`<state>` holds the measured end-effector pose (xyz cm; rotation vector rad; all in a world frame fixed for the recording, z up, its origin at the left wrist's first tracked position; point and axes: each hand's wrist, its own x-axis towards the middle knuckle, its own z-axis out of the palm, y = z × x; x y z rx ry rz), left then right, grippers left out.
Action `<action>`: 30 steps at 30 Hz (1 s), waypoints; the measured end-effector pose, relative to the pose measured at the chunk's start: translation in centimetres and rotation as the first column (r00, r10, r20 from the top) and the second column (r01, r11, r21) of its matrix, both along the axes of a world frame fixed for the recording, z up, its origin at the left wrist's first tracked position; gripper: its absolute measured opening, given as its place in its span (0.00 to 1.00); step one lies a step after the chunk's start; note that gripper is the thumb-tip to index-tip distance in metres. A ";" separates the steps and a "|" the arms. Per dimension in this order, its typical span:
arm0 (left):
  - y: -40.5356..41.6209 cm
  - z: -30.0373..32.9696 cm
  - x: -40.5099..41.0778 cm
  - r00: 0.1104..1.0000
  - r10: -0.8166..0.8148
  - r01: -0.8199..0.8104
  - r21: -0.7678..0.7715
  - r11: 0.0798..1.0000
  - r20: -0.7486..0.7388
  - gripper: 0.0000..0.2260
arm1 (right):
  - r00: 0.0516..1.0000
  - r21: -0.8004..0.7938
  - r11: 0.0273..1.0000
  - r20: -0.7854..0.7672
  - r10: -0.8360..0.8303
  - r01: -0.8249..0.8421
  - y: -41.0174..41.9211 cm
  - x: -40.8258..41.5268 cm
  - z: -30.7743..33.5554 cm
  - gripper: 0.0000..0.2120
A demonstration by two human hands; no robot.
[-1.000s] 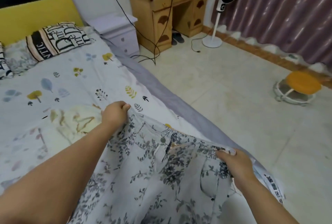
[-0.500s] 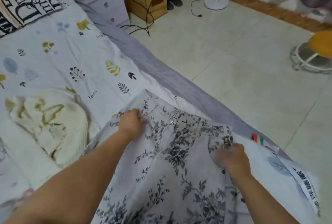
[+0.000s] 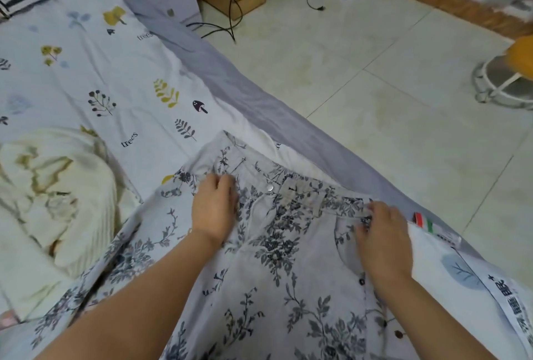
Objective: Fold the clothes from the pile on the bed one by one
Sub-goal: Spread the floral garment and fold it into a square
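Lengthwise toward the viewer, floral trousers (image 3: 277, 273), waistband (image 3: 305, 195) far.
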<state>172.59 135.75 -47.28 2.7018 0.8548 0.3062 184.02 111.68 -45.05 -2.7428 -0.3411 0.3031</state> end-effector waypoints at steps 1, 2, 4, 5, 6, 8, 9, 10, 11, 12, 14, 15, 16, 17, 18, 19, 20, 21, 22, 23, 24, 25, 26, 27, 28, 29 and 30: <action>-0.4 -0.1 0.5 0.996 -0.081 0.080 0.005 0.997 0.027 0.08 | 0.992 0.003 0.994 0.067 0.110 -0.111 1.1 0.1 -0.2 0.15; -0.8 -0.1 1.2 0.984 -0.174 0.174 -0.004 0.985 0.035 0.10 | 0.970 -0.016 0.976 0.108 0.216 -0.215 2.3 0.2 -0.4 0.17; -1.3 -0.3 2.8 0.948 -0.315 0.314 -0.028 0.949 -0.043 0.14 | 0.926 -0.075 0.934 0.124 0.358 -0.350 4.7 0.7 -1.0 0.19; -1.4 -0.5 3.6 0.935 -0.337 0.333 -0.053 0.942 -0.112 0.15 | 0.913 -0.105 0.918 0.109 0.393 -0.383 5.7 1.0 -1.5 0.20; -1.3 -0.6 4.2 0.922 -0.339 0.330 -0.081 0.941 -0.186 0.15 | 0.911 -0.135 0.910 0.079 0.405 -0.392 6.5 1.3 -1.9 0.19; -0.7 -0.8 5.1 0.900 -0.330 0.302 -0.137 0.943 -0.286 0.12 | 0.934 -0.165 0.921 -0.008 0.357 -0.353 7.4 1.8 -2.6 0.17; -0.3 -0.9 5.5 0.890 -0.329 0.298 -0.143 0.944 -0.314 0.09 | 0.945 -0.161 0.931 -0.038 0.326 -0.328 7.6 1.9 -2.8 0.15; -0.1 -0.9 5.8 0.875 -0.339 0.310 -0.138 0.941 -0.345 0.06 | 0.948 -0.153 0.936 -0.049 0.313 -0.317 7.7 2.1 -2.9 0.12; 0.2 -0.8 6.1 0.858 -0.353 0.331 -0.124 0.935 -0.374 0.03 | 0.947 -0.142 0.936 -0.045 0.319 -0.322 7.7 2.3 -2.9 0.09; 0.3 -0.7 6.4 0.841 -0.373 0.352 -0.127 0.927 -0.393 0.01 | 0.942 -0.125 0.934 -0.031 0.333 -0.334 7.7 2.4 -2.9 0.06; 0.5 -0.7 6.6 0.838 -0.398 0.367 -0.155 0.917 -0.374 0.06 | 0.934 -0.085 0.931 0.017 0.358 -0.355 7.5 2.5 -2.6 0.04; 0.5 -0.7 6.7 0.842 -0.403 0.360 -0.184 0.915 -0.359 0.10 | 0.931 -0.064 0.931 0.041 0.363 -0.360 7.3 2.4 -2.4 0.05; 0.5 -0.5 6.8 0.845 -0.408 0.355 -0.208 0.912 -0.347 0.11 | 0.929 -0.042 0.931 0.062 0.366 -0.363 7.1 2.4 -2.3 0.06; 0.6 -0.4 6.9 0.839 -0.414 0.356 -0.220 0.908 -0.353 0.08 | 0.926 -0.022 0.929 0.076 0.370 -0.369 7.0 2.3 -2.3 0.07; 0.6 -0.3 6.9 0.834 -0.417 0.358 -0.220 0.907 -0.361 0.04 | 0.923 -0.010 0.926 0.082 0.376 -0.376 6.8 2.2 -2.2 0.07; 0.6 -0.4 7.1 0.838 -0.413 0.357 -0.214 0.909 -0.357 0.07 | 0.920 0.000 0.924 0.089 0.381 -0.382 6.8 2.2 -2.2 0.08; 0.4 -0.3 7.3 0.840 -0.410 0.355 -0.213 0.910 -0.354 0.10 | 0.918 0.017 0.922 0.103 0.383 -0.387 6.7 2.2 -2.2 0.08; 0.2 -0.3 7.5 0.851 -0.401 0.343 -0.221 0.913 -0.338 0.11 | 0.917 0.044 0.921 0.124 0.380 -0.388 6.7 2.3 -2.3 0.08; 0.0 -0.2 7.7 0.858 -0.402 0.346 -0.220 0.912 -0.321 0.09 | 0.917 0.078 0.920 0.147 0.370 -0.384 6.9 2.4 -2.3 0.07; -0.1 -0.2 7.9 0.865 -0.404 0.349 -0.222 0.910 -0.296 0.11 | 0.919 0.110 0.919 0.165 0.358 -0.378 7.0 2.5 -2.3 0.06; -0.1 -0.3 7.9 0.866 -0.406 0.352 -0.222 0.909 -0.291 0.18 | 0.921 0.135 0.918 0.176 0.347 -0.372 7.2 2.6 -2.2 0.05; 0.1 -0.4 7.9 0.855 -0.415 0.359 -0.223 0.906 -0.312 0.21 | 0.922 0.147 0.917 0.177 0.344 -0.371 7.4 2.7 -2.2 0.05; 0.4 -0.5 7.8 0.836 -0.435 0.380 -0.219 0.899 -0.335 0.19 | 0.922 0.146 0.916 0.170 0.349 -0.373 7.5 2.8 -2.2 0.05; 0.8 -0.6 7.7 0.813 -0.456 0.405 -0.210 0.890 -0.363 0.13 | 0.921 0.136 0.916 0.159 0.357 -0.378 7.5 2.8 -2.3 0.06; 1.1 -0.8 7.7 0.795 -0.466 0.423 -0.195 0.885 -0.389 0.08 | 0.919 0.124 0.915 0.150 0.364 -0.383 7.4 2.9 -2.4 0.06; 1.5 -0.8 7.8 0.789 -0.459 0.421 -0.185 0.888 -0.408 0.06 | 0.918 0.115 0.915 0.143 0.370 -0.387 7.3 3.0 -2.5 0.06; 1.6 -0.9 7.9 0.791 -0.455 0.412 -0.194 0.890 -0.409 0.08 | 0.918 0.112 0.915 0.140 0.371 -0.387 7.2 3.0 -2.6 0.06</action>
